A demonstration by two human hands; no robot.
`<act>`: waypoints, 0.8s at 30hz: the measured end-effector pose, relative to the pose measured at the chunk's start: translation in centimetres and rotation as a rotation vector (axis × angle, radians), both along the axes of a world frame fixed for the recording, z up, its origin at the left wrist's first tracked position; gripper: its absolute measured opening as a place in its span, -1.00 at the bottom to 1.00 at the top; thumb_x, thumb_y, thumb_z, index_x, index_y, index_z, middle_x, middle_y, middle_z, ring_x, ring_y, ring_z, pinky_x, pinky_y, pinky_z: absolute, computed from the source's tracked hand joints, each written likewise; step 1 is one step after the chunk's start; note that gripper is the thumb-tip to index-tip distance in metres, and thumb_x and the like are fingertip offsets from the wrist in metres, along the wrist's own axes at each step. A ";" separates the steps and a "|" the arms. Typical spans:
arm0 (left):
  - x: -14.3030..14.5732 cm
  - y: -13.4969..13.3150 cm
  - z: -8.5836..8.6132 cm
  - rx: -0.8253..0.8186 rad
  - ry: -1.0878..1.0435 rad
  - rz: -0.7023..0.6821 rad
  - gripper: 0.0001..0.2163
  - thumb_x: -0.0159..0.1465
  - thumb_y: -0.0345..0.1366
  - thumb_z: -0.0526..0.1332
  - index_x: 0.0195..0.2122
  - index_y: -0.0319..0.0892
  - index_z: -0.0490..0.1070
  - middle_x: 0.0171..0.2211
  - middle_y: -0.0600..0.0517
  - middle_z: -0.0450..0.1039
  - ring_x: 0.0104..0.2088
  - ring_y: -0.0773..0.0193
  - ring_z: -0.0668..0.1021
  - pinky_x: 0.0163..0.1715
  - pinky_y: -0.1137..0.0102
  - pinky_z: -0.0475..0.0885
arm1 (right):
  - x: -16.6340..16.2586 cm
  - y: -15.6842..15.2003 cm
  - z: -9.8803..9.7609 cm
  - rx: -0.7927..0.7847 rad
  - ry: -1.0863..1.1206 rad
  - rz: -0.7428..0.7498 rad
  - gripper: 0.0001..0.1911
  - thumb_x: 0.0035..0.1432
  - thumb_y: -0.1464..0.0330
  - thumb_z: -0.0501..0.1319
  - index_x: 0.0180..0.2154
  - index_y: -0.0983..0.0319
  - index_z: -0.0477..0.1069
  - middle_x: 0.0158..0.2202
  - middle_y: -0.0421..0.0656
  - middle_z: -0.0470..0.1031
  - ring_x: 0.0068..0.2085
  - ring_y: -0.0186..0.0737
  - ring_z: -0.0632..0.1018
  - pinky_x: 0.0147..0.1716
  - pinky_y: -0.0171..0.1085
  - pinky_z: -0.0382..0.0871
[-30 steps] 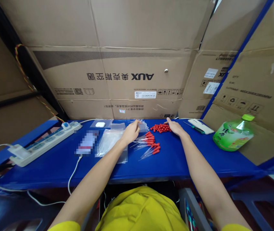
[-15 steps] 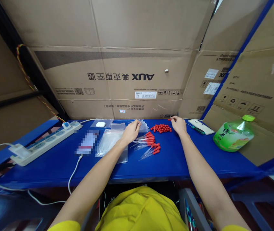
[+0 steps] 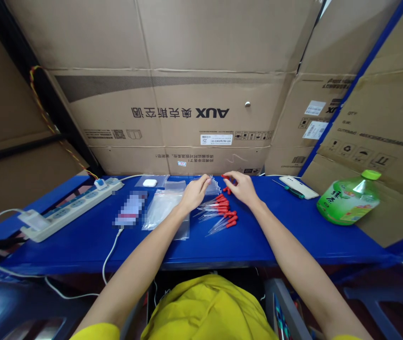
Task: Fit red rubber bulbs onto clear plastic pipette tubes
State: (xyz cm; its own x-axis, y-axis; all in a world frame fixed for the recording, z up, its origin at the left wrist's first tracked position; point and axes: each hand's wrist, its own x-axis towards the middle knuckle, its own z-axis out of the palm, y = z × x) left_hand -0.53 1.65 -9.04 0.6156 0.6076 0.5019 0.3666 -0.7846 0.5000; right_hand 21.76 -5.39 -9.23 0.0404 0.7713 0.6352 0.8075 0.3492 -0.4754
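Observation:
My left hand [image 3: 194, 192] rests on the blue shelf, its fingers curled on a thin clear dropper tube from the stack of clear tubes [image 3: 211, 186] at the back. My right hand [image 3: 243, 188] has come close to it, pinching a small red rubber cap [image 3: 225, 177] between thumb and finger just right of the left fingertips. The heap of loose red caps is mostly hidden behind the right hand. In front of both hands lie several finished droppers with red caps [image 3: 223, 212].
Clear plastic bags [image 3: 164, 208] and a phone on a white cable [image 3: 130, 212] lie to the left, a white power strip [image 3: 70, 209] further left. A small white case [image 3: 149, 182] sits at the back. Right: a screwdriver [image 3: 288, 189], a white object [image 3: 298, 187], a green bottle [image 3: 350, 198]. Cardboard boxes wall the back.
My right hand picked a red cap from the heap and carried it left toward the left hand. The left hand stayed in place.

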 end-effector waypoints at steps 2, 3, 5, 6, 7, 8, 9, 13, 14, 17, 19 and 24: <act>0.0 -0.2 0.1 0.009 -0.032 -0.041 -0.68 0.56 -0.08 -0.09 -0.14 -0.09 0.38 -0.33 0.05 0.51 -0.31 0.22 0.55 -0.24 0.41 0.31 | -1.4 -0.2 0.0 -0.007 0.003 0.060 -0.74 0.34 0.20 0.20 -0.05 0.13 0.58 -0.10 -0.06 0.64 -0.10 -0.02 0.59 0.01 -0.12 0.41; 0.0 -0.2 0.2 0.011 -0.046 -0.059 -0.66 0.56 -0.07 -0.09 -0.15 -0.10 0.39 -0.31 0.05 0.51 -0.30 0.22 0.56 -0.22 0.41 0.32 | -1.8 -0.3 0.0 -0.010 0.013 0.073 -0.73 0.34 0.18 0.21 -0.05 0.13 0.58 -0.10 -0.06 0.64 -0.09 -0.02 0.60 0.01 -0.12 0.41; 0.1 -0.3 0.3 0.010 -0.072 -0.086 -0.64 0.56 -0.06 -0.09 -0.17 -0.11 0.41 -0.29 0.04 0.53 -0.27 0.23 0.56 -0.18 0.41 0.34 | -2.4 -0.5 0.1 -0.010 0.038 0.083 -0.72 0.33 0.15 0.22 -0.05 0.12 0.58 -0.10 -0.06 0.64 -0.10 -0.01 0.60 -0.01 -0.11 0.42; 0.1 -0.4 0.3 0.010 -0.082 -0.100 -0.63 0.55 -0.06 -0.08 -0.17 -0.12 0.42 -0.28 0.04 0.55 -0.26 0.23 0.56 -0.16 0.41 0.35 | -2.5 -0.6 0.1 -0.003 0.054 0.083 -0.71 0.33 0.14 0.23 -0.06 0.12 0.59 -0.11 -0.06 0.65 -0.11 -0.02 0.60 -0.03 -0.12 0.43; 0.2 -0.4 0.4 0.011 -0.092 -0.113 -0.62 0.55 -0.06 -0.08 -0.17 -0.13 0.44 -0.27 0.03 0.56 -0.25 0.23 0.57 -0.15 0.40 0.35 | -2.6 -0.7 0.2 0.007 0.070 0.084 -0.72 0.33 0.13 0.23 -0.07 0.12 0.59 -0.13 -0.06 0.65 -0.14 -0.03 0.60 -0.07 -0.12 0.44; 0.2 -0.4 0.4 0.012 -0.102 -0.125 -0.62 0.55 -0.06 -0.07 -0.17 -0.14 0.45 -0.25 0.03 0.57 -0.23 0.23 0.57 -0.14 0.40 0.36 | -2.6 -0.7 0.2 0.018 0.086 0.085 -0.72 0.33 0.13 0.24 -0.09 0.12 0.60 -0.15 -0.06 0.65 -0.17 -0.04 0.60 -0.11 -0.13 0.44; 0.3 -0.4 0.4 0.013 -0.110 -0.135 -0.62 0.55 -0.06 -0.06 -0.16 -0.15 0.47 -0.23 0.02 0.58 -0.22 0.23 0.57 -0.14 0.40 0.36 | -2.7 -0.8 0.3 0.029 0.101 0.086 -0.72 0.32 0.12 0.24 -0.11 0.13 0.61 -0.18 -0.07 0.65 -0.20 -0.05 0.60 -0.16 -0.14 0.44; 0.4 -0.2 0.4 0.008 -0.150 -0.140 -0.60 0.53 -0.06 -0.01 -0.12 -0.18 0.55 -0.17 -0.04 0.62 -0.18 0.19 0.58 -0.11 0.38 0.39 | -2.8 -0.8 0.3 0.053 0.153 0.078 -0.72 0.31 0.12 0.26 -0.17 0.15 0.63 -0.24 -0.08 0.66 -0.26 -0.08 0.60 -0.22 -0.16 0.43; 0.3 -0.1 0.5 0.007 -0.157 -0.136 -0.60 0.53 -0.06 0.01 -0.12 -0.19 0.57 -0.17 -0.05 0.62 -0.18 0.19 0.58 -0.12 0.37 0.39 | -2.9 -0.9 0.4 0.059 0.162 0.074 -0.72 0.31 0.11 0.27 -0.18 0.15 0.63 -0.25 -0.08 0.66 -0.27 -0.09 0.60 -0.22 -0.16 0.44; 0.1 0.1 0.7 0.011 -0.148 -0.116 -0.61 0.51 -0.07 0.06 -0.11 -0.20 0.61 -0.23 -0.05 0.61 -0.27 0.21 0.56 -0.22 0.38 0.36 | -3.1 -0.9 0.3 0.091 0.171 0.077 -0.72 0.31 0.11 0.27 -0.19 0.16 0.64 -0.25 -0.09 0.67 -0.29 -0.12 0.61 -0.24 -0.19 0.45; -0.1 0.1 0.9 0.021 -0.126 -0.111 -0.62 0.50 -0.07 0.09 -0.13 -0.20 0.64 -0.32 -0.03 0.57 -0.35 0.25 0.51 -0.29 0.38 0.32 | -3.2 -0.8 0.2 0.134 0.169 0.092 -0.73 0.32 0.13 0.28 -0.20 0.17 0.64 -0.26 -0.10 0.68 -0.31 -0.15 0.61 -0.28 -0.21 0.44; -0.5 0.3 1.4 0.031 -0.116 -0.137 -0.66 0.48 -0.11 0.14 -0.13 -0.20 0.67 -0.42 0.01 0.48 -0.42 0.30 0.43 -0.36 0.39 0.24 | -3.2 -0.8 0.1 0.201 0.147 0.123 -0.79 0.32 0.20 0.31 -0.21 0.19 0.65 -0.31 -0.13 0.67 -0.35 -0.21 0.60 -0.33 -0.26 0.42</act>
State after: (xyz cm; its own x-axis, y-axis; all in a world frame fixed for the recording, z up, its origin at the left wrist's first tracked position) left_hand -0.99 1.93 -7.65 0.6285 0.5052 0.5913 0.1968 -0.8389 0.5075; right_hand 18.60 -6.20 -9.17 0.0574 0.6351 0.7703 0.6810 0.5393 -0.4954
